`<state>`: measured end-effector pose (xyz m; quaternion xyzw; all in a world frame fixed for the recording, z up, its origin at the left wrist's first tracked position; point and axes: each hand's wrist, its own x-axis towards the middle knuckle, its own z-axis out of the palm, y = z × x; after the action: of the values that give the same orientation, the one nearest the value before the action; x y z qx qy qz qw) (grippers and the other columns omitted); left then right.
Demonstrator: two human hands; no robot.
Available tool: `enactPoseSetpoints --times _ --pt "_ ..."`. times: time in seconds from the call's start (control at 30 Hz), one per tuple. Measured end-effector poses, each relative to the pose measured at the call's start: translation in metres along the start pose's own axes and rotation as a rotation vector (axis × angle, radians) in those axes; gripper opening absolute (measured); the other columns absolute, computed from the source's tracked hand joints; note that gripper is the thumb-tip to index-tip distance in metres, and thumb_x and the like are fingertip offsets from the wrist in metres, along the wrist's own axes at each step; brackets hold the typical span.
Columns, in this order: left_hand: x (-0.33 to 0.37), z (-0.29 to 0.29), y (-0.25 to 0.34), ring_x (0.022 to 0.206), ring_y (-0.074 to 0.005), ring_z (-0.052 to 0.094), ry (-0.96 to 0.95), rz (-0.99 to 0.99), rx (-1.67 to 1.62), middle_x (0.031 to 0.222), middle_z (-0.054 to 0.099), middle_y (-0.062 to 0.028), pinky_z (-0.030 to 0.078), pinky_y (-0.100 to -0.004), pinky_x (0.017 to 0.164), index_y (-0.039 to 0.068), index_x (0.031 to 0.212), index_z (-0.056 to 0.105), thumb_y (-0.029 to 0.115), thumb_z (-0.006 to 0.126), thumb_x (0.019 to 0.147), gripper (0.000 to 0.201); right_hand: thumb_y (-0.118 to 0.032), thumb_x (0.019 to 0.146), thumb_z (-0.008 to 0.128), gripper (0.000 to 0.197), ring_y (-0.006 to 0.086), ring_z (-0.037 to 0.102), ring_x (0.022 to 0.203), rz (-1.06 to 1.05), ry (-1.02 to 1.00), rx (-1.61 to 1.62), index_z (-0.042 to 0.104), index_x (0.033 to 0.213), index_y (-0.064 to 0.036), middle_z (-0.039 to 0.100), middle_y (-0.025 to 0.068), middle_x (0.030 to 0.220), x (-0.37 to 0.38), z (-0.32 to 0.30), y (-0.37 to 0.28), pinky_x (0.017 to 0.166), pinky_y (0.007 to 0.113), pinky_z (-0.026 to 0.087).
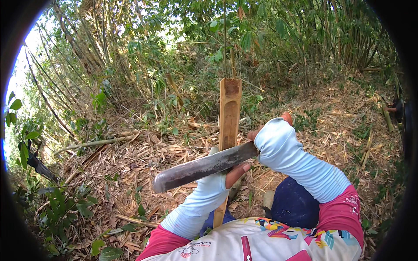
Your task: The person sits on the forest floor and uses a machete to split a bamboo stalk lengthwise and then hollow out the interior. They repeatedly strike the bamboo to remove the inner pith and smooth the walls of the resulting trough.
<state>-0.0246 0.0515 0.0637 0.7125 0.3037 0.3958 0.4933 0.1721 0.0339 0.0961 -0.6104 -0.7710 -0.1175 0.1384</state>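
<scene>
Head view: the left hand (235, 172) grips an upright split bamboo stave (229, 113) at centre. The right hand (261, 130), mostly hidden behind its sleeve, holds a machete (202, 167) whose blade crosses the stave, pointing left.

pale blue sleeves (300, 163), patterned shirt (261, 239)

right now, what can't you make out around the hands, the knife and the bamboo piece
Head view, the only one:
- Right hand: mostly hidden by its own pale sleeve; the grip on the knife handle can't be seen.
- Left hand: only part shows under the blade; its hold on the split bamboo is unclear.
- Bamboo's lower end: covered by forearm and shirt.
- Dark thing at the right rim: cut off, too small to identify.
</scene>
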Motion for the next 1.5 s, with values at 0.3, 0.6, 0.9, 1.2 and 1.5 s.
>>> enactPoseSetpoints --times 0.3,0.6,0.9,1.2,1.5 --pt "-0.012 0.002 0.011 0.070 -0.0074 0.047 0.056 0.030 -0.069 0.078 0.051 0.0041 0.041 -0.0239 0.064 0.005 0.112 0.055 0.009 0.078 0.078 0.042 -0.025 0.079 0.062 0.009 0.0258 0.065 0.068 -0.062 0.141 -0.177 0.068 0.081 -0.0172 0.064 0.0033 0.068 0.011 -0.041 0.006 0.075 0.061 0.045" --pt "-0.017 0.001 0.008 0.072 -0.0066 0.049 0.066 -0.078 -0.154 0.080 0.051 0.0036 0.040 -0.0218 0.066 0.007 0.106 0.052 0.007 0.080 0.077 0.040 -0.018 0.073 0.065 0.017 0.0285 0.065 0.077 0.060 0.321 -0.250 0.067 0.090 -0.0185 0.065 0.0041 0.074 0.018 -0.058 0.036 0.079 0.056 0.044" --pt "-0.015 0.006 0.006 0.073 -0.0061 0.048 0.068 -0.018 -0.212 0.080 0.051 0.0038 0.039 -0.0217 0.065 0.006 0.104 0.054 0.005 0.077 0.079 0.034 -0.026 0.082 0.064 0.012 0.0244 0.066 0.074 0.098 -0.108 -0.241 0.066 0.090 -0.0169 0.064 0.0048 0.070 0.010 -0.041 0.007 0.075 0.046 0.049" --pt "-0.017 0.010 0.011 0.076 -0.0078 0.056 0.045 -0.032 -0.115 0.086 0.061 0.0002 0.047 -0.0234 0.069 0.001 0.116 0.051 0.007 0.073 0.083 0.040 -0.024 0.082 0.062 0.011 0.0251 0.067 0.070 0.067 -0.112 -0.264 0.066 0.084 -0.0141 0.067 0.0093 0.072 0.010 -0.068 0.013 0.064 0.039 0.051" --pt "-0.008 0.019 0.019 0.084 -0.0079 0.055 -0.016 0.217 0.053 0.095 0.059 -0.0018 0.046 -0.0235 0.073 0.004 0.118 0.054 0.002 0.072 0.082 0.040 -0.027 0.084 0.064 0.015 0.0241 0.067 0.072 0.243 -0.124 -0.246 0.066 0.078 -0.0137 0.067 0.0067 0.070 0.022 -0.104 0.028 0.070 0.044 0.051"
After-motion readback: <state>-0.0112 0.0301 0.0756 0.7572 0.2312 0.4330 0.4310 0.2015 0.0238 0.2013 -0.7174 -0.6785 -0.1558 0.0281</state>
